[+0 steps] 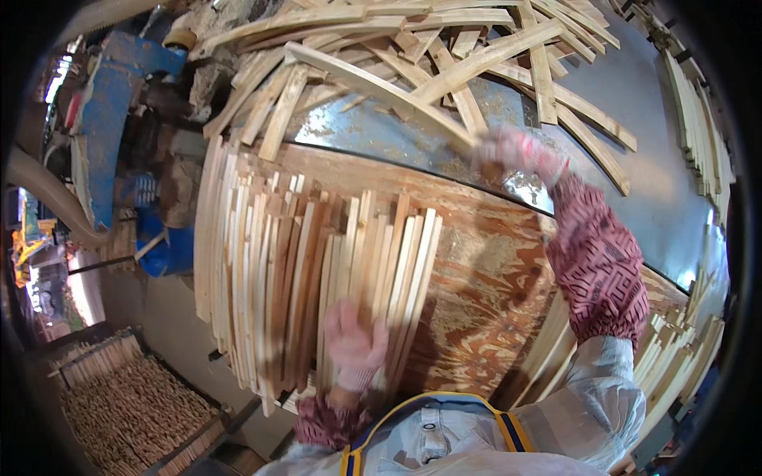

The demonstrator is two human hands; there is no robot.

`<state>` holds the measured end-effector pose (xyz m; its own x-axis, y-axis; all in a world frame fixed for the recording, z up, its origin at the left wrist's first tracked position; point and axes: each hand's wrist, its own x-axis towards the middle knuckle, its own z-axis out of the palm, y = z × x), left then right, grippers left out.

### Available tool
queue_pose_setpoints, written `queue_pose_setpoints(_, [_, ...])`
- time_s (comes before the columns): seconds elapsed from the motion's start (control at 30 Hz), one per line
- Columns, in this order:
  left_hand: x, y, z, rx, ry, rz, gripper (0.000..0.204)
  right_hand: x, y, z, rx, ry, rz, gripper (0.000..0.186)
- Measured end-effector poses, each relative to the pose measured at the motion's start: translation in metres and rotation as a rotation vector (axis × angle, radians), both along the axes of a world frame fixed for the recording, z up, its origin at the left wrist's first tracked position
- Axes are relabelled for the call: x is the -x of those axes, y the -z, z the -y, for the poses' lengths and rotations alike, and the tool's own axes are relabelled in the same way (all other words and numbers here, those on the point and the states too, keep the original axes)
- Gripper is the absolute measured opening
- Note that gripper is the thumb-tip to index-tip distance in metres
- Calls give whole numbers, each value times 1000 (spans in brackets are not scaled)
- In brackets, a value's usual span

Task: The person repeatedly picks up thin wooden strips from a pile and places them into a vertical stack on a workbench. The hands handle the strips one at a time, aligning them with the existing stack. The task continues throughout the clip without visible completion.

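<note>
My right hand [521, 155], in a pale glove with red and smeared by motion, is closed around the near end of a long wooden strip [381, 90]. That strip slants up and left over a loose heap of wooden strips [464, 67] on a grey metal table. My left hand [355, 337], in a pinkish glove and slightly blurred, is over the near part of a row of wooden strips [305, 262] laid side by side. Its thumb stands apart from the fingers, and no strip shows in its grasp. Patterned reddish sleeve covers are on both forearms.
The row lies on a worn plywood board [484, 278], beside the metal table top [647, 159]. More strips [671, 357] are stacked at the right. On the left stand a blue machine [111, 119], a blue bucket [171, 252] and a crate packed with wood pieces [139, 404].
</note>
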<state>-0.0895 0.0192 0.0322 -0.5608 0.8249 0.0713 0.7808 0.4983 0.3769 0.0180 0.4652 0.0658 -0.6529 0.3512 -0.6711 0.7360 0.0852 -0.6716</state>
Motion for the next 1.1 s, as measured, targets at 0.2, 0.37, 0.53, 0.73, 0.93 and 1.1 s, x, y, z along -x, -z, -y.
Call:
queue_pose_setpoints(0.2, [13,38,-155,-492,-194,2155,105,12,32,22,-353,-242,-362,51])
queue_pose_setpoints(0.37, [7,-2,-191,-567,-480,2149,83,92,62,-32,-1225,-178,49,74])
queue_pose_setpoints(0.53, [14,12,-178,-577,-461,2243,65,84,27,-13,-1231,-367,265,50])
queue_pose_setpoints(0.73, [14,29,-170,-506,-685,2024,36,-65,30,120,-1245,-140,-10,46])
queue_pose_setpoints(0.93, [-30,-45,-138,-422,-587,1631,56,-148,111,298,-836,394,-15,53])
queue_pose_setpoints(1.1, [-38,3,1,0,-159,682,63,-107,59,311,-711,709,444,98])
